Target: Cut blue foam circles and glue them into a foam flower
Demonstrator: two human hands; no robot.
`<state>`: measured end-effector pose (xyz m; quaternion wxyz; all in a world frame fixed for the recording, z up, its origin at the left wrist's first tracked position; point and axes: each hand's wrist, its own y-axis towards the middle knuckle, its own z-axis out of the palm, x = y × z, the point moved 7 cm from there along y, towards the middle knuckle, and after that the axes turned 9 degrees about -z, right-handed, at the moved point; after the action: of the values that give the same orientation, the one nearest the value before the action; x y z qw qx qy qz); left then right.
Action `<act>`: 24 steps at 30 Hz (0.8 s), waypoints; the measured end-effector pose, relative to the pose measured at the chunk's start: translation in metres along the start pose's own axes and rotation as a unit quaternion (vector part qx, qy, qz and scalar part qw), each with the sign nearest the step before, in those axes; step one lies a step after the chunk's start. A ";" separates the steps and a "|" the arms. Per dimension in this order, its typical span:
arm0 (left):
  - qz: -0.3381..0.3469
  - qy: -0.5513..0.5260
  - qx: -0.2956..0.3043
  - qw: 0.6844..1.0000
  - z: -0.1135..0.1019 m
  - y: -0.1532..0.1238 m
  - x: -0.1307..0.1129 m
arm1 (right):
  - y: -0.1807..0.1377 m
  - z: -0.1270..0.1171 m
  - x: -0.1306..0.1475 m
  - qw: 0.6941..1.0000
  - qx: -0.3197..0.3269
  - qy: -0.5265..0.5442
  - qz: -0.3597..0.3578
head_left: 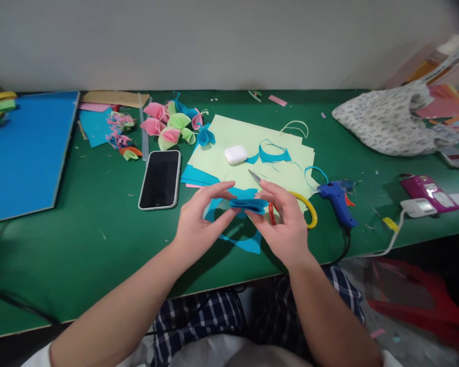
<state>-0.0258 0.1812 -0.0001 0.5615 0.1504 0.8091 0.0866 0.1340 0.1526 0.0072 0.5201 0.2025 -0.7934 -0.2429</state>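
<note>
Both hands meet over the near middle of the green table (99, 239). My left hand (201, 221) and my right hand (285, 224) pinch a folded blue foam piece (248, 205) between their fingertips, holding it just above the table. Under the hands lies a blue foam offcut with a round hole (248, 243). Scissors with yellow and red handles (309, 211) rest behind my right hand, their blades pointing away toward the pale green sheets (252, 140).
A black phone (160, 179) lies left of the hands. A blue glue gun (338, 200) sits to the right, its cord running off the edge. Pink and green foam flowers (170, 127), a white earbud case (236, 154), a large blue board (23, 148), a patterned bag (390, 125).
</note>
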 end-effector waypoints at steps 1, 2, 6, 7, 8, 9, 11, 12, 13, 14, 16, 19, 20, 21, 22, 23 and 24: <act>0.009 -0.002 -0.007 1.000 -0.001 0.000 -0.001 | 0.001 0.000 0.002 1.000 -0.001 -0.002 -0.018; 0.016 -0.001 -0.012 1.000 -0.002 0.000 -0.002 | 0.001 -0.001 0.004 0.999 -0.003 -0.006 -0.034; -0.008 0.007 -0.003 1.000 0.000 0.000 0.001 | 0.002 -0.002 0.007 0.997 -0.023 -0.028 -0.071; -0.023 0.003 0.003 1.000 0.001 0.000 0.002 | 0.001 -0.002 0.007 0.996 -0.028 -0.033 -0.077; -0.037 -0.002 0.007 0.999 0.001 0.000 0.004 | 0.001 -0.002 0.008 0.996 -0.029 -0.035 -0.082; -0.046 -0.007 0.008 0.999 0.002 -0.001 0.004 | 0.002 -0.001 0.008 0.996 -0.023 -0.032 -0.084; -0.057 -0.015 0.003 0.998 0.001 -0.002 0.005 | 0.002 0.002 0.005 0.998 0.004 -0.012 -0.069; -0.060 -0.016 -0.003 0.998 -0.001 -0.002 0.006 | 0.003 0.003 0.003 0.998 0.016 0.004 -0.058; -0.063 -0.014 -0.012 0.998 -0.002 -0.002 0.006 | 0.004 0.002 0.002 0.998 0.026 0.020 -0.049; -0.068 -0.010 -0.019 0.997 -0.004 -0.001 0.007 | 0.005 0.001 0.000 0.998 0.031 0.032 -0.044; -0.082 -0.001 -0.030 0.996 -0.006 0.000 0.010 | 0.007 -0.003 -0.001 0.998 0.036 0.039 -0.043; -0.107 0.008 -0.030 0.994 -0.005 0.002 0.013 | 0.010 -0.005 -0.003 0.998 0.048 0.026 -0.043; -0.113 0.007 -0.026 0.993 -0.004 0.002 0.015 | 0.011 -0.004 -0.004 0.998 0.051 0.024 -0.042; -0.119 0.003 -0.020 0.993 -0.003 0.003 0.016 | 0.011 -0.004 -0.004 0.998 0.051 0.023 -0.042; -0.125 -0.006 -0.012 0.992 -0.001 0.003 0.017 | 0.011 -0.003 -0.004 0.998 0.051 0.022 -0.043; -0.130 -0.018 -0.003 0.991 0.001 0.003 0.018 | 0.010 -0.002 -0.005 0.998 0.050 0.024 -0.043; -0.134 -0.033 0.006 0.990 0.003 0.004 0.018 | 0.010 -0.001 -0.006 0.998 0.050 0.029 -0.038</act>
<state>-0.0287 0.1907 -0.0158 0.5933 0.0466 0.8036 0.0001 0.1367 0.1637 0.0092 0.5222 0.2650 -0.7811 -0.2167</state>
